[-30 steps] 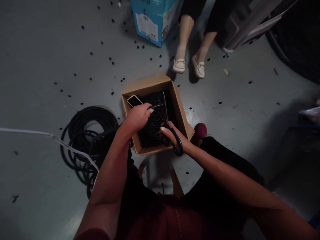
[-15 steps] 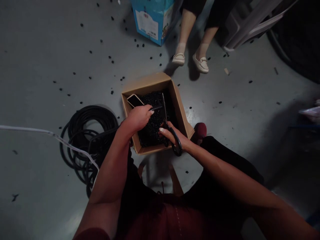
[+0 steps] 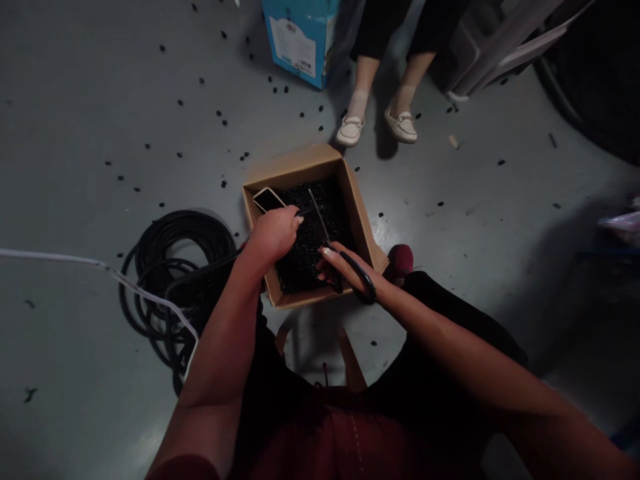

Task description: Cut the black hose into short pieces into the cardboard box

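My left hand (image 3: 275, 233) is closed around a black tube, whose short end (image 3: 305, 212) pokes out past the fingers. My right hand (image 3: 345, 265) grips a pair of scissors (image 3: 319, 215) by its black handles, with the blade pointing up and left close to the tube's end. Both hands are over an open cardboard box (image 3: 361, 207) holding a mass of small black cut pieces (image 3: 300, 270). A phone-like dark rectangle with a light edge (image 3: 269, 199) lies in the box's far left corner, partly behind my left hand.
A coil of black tubing (image 3: 145, 247) lies on the floor at left, and a white cable (image 3: 100, 265) crosses near it. Ahead stand a blue carton (image 3: 295, 47), another person's feet in light shoes (image 3: 401, 125) and a plastic stool (image 3: 480, 60). Small black pieces dot the floor.
The scissors' blade has swung left toward the tube's end, and the handles have shifted right. Less tube shows past my left hand. The other person's one foot has moved slightly left.
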{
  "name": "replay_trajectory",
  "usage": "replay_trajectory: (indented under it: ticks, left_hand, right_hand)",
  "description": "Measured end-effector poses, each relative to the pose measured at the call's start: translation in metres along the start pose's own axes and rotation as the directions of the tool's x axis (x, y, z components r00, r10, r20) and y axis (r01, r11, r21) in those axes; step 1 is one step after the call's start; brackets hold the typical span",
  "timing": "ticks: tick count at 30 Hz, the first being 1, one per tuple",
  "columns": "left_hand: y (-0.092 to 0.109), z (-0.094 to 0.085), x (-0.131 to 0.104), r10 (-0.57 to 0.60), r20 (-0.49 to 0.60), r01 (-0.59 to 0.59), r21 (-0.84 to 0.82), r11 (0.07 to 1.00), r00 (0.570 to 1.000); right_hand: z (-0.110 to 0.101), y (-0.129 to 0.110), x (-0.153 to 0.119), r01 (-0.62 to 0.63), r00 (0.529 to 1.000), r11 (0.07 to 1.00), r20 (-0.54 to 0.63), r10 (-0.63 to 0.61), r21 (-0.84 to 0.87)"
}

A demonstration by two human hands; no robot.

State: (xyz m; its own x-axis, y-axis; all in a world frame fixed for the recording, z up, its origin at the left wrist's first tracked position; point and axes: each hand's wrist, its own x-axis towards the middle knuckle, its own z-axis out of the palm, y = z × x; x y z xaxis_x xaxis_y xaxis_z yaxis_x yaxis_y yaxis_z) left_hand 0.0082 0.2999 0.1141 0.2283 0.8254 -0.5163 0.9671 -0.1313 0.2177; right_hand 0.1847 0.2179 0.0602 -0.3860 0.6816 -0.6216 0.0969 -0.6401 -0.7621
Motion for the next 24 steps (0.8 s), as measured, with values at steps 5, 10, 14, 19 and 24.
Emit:
replay_trajectory:
  ticks: [5, 10, 14, 19, 24]
  left_hand:
    - [0.0037, -0.0026, -0.0003, 0.003, 0.015, -0.004, 0.015, 1.000, 1.000]
    - [0.0056, -0.0061, -0.0010, 0.004, 0.044, -0.004, -0.013, 1.000, 0.999]
    - [0.0035, -0.0050, -0.0012, 0.025, 0.018, -0.024, -0.039, 0.999, 1.000]
    - [0.0035, -0.0046, -0.0009, 0.023, 0.024, -0.021, -0.060, 0.998, 0.999]
    - [0.0054, -0.0055, -0.0013, 0.029, 0.020, -0.028, -0.072, 0.997, 0.999]
  right_hand:
    - [0.0003, 0.0016, -0.0012, 0.052, 0.998, 0.997, -0.031, -0.054, -0.060]
    - [0.0005, 0.0046, 0.0001, 0.071, 0.996, 0.995, -0.045, -0.075, -0.077]
    - [-0.0016, 0.0053, 0.0012, 0.071, 0.995, 0.995, -0.071, -0.076, -0.072]
    - [-0.0046, 0.0073, 0.0017, 0.095, 0.994, 0.989, -0.041, -0.100, -0.115]
    - [-0.0035, 0.0094, 0.0027, 0.089, 0.995, 0.990, -0.044, -0.094, -0.113]
